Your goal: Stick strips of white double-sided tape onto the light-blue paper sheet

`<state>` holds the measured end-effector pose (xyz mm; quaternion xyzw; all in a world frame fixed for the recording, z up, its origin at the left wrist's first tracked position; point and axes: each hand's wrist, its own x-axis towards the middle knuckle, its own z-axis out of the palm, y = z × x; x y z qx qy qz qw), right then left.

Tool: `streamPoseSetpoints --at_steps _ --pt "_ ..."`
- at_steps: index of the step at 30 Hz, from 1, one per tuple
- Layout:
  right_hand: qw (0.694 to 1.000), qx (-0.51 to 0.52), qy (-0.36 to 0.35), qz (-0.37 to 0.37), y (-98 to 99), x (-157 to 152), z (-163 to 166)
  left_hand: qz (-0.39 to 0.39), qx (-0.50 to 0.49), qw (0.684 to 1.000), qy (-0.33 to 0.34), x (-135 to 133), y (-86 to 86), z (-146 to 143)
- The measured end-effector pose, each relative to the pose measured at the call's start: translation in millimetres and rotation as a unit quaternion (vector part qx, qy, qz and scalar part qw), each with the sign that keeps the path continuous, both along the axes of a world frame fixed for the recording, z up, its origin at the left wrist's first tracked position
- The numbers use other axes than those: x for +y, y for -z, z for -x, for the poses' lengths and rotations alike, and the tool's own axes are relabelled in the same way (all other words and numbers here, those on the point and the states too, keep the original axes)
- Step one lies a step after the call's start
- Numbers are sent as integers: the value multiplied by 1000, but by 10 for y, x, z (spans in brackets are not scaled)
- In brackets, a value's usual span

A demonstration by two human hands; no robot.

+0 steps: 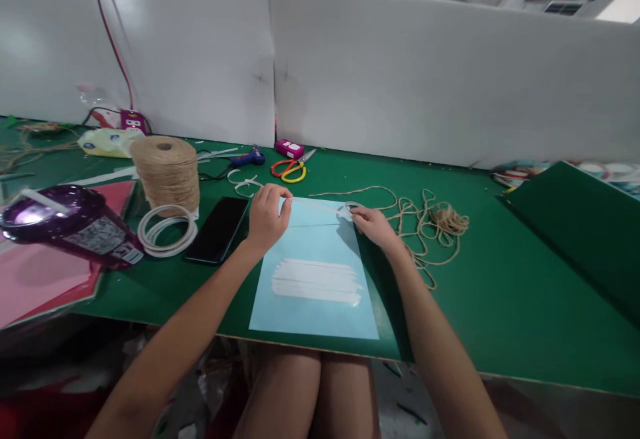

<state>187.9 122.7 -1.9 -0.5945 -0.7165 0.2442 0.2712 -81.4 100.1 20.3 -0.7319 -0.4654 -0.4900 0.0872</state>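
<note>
A light blue sheet of paper (310,245) lies upright on the green table, with a white patch of side-by-side strips (316,280) across its lower half. Over its top edge a thin strip of white tape (317,206) is stretched between my hands. My left hand (270,215) pinches the strip at the upper left corner. At the upper right corner my right hand (373,224) grips a small tape roll (352,206), partly hidden by the fingers. A curl of white strip (243,184) lies just behind my left hand.
Left stand a phone (219,231), white rings (167,231), a twine spool (166,171) and a tilted purple cup (75,225). Scissors (294,169) and a glue gun (250,156) lie behind. Loose twine (425,222) tangles at right, near a green board (575,232).
</note>
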Motion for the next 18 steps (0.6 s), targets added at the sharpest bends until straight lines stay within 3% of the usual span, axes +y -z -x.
streamPoseSetpoints --at_steps 5,18 --pt "997 -70 21 -33 7 5 18 -2 40 999 2 0 46 -18" --pt "990 -20 115 -84 -38 5 -7 5 56 997 46 -52 61 -73"
